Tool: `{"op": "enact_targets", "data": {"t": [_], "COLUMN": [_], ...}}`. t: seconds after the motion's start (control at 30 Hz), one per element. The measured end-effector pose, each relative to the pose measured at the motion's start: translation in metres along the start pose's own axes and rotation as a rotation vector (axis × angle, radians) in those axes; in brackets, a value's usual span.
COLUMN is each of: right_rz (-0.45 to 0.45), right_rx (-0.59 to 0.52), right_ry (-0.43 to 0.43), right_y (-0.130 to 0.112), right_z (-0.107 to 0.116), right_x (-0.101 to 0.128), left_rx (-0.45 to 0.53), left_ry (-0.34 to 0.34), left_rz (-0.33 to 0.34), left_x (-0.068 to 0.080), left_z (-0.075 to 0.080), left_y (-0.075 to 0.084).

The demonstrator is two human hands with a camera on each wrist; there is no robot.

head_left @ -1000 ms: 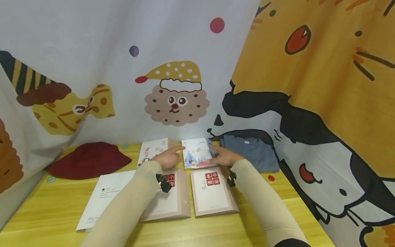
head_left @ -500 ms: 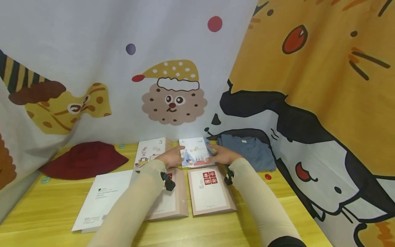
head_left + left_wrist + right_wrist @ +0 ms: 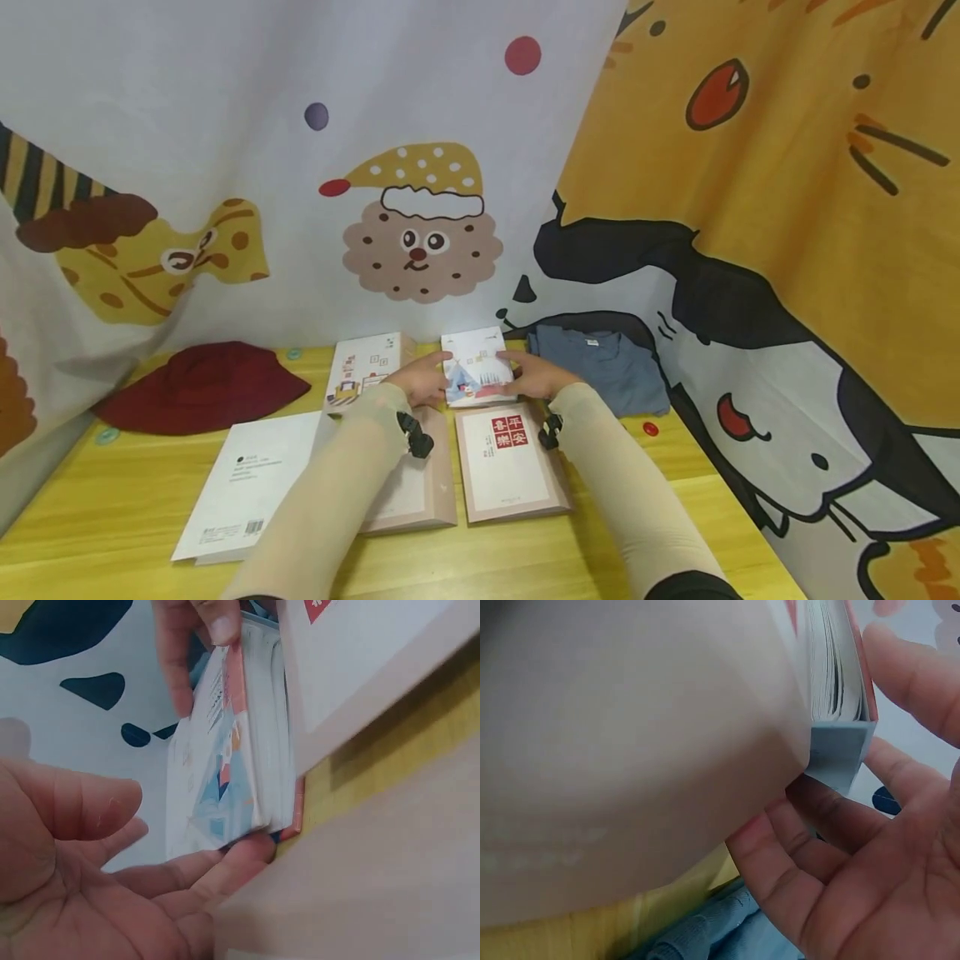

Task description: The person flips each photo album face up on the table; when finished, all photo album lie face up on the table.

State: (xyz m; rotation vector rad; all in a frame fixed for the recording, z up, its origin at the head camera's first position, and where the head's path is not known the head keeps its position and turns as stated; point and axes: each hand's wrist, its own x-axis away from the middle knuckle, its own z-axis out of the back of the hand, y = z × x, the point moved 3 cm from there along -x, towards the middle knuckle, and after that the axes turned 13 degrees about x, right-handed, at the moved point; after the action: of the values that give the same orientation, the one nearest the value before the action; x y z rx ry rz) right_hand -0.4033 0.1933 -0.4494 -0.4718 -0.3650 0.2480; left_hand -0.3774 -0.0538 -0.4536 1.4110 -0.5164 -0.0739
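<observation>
Between my hands at the back middle of the table is a book (image 3: 474,348) with a white cover and a blue tent drawn on it. My left hand (image 3: 422,379) touches its lower left corner; in the left wrist view the fingers (image 3: 196,871) reach the corner fairly straight, while the thumb (image 3: 97,804) stands apart from the cover. My right hand (image 3: 540,377) holds the right side, thumb on the cover's edge and fingers at the blue-grey spine (image 3: 838,750). The thick page block shows in both wrist views.
In front lie two pink-bordered books (image 3: 510,467) with red characters, one partly hidden by my left arm. A similar illustrated book (image 3: 360,358) and a white book (image 3: 251,475) lie left. A maroon hat (image 3: 210,387) and folded blue-grey shirt (image 3: 600,367) flank them.
My hands have closed in on the tent-covered book from both sides. Its far edge has risen slightly in the head view, and its blue right side no longer shows there.
</observation>
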Motion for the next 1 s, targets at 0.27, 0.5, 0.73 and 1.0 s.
{"op": "enact_targets", "data": {"t": [0.27, 0.5, 0.73, 1.0], "right_rz": [-0.059, -0.071, -0.055, -0.040], "right_rx": [0.066, 0.071, 0.057, 0.032], "right_ry": [-0.025, -0.020, -0.034, -0.056], "right_y": [0.004, 0.002, -0.001, -0.002], "right_z": [-0.002, -0.003, -0.002, -0.003], "right_x": [-0.009, -0.007, -0.005, -0.005], "left_rx": [0.035, 0.097, 0.131, 0.142], "left_ry": [0.050, 0.067, 0.071, 0.063], "left_rz": [0.043, 0.067, 0.069, 0.061], "left_x": [-0.003, -0.005, -0.010, -0.009], "left_z": [-0.003, -0.002, 0.001, 0.001], "left_y": [0.001, -0.003, -0.008, -0.006]}}
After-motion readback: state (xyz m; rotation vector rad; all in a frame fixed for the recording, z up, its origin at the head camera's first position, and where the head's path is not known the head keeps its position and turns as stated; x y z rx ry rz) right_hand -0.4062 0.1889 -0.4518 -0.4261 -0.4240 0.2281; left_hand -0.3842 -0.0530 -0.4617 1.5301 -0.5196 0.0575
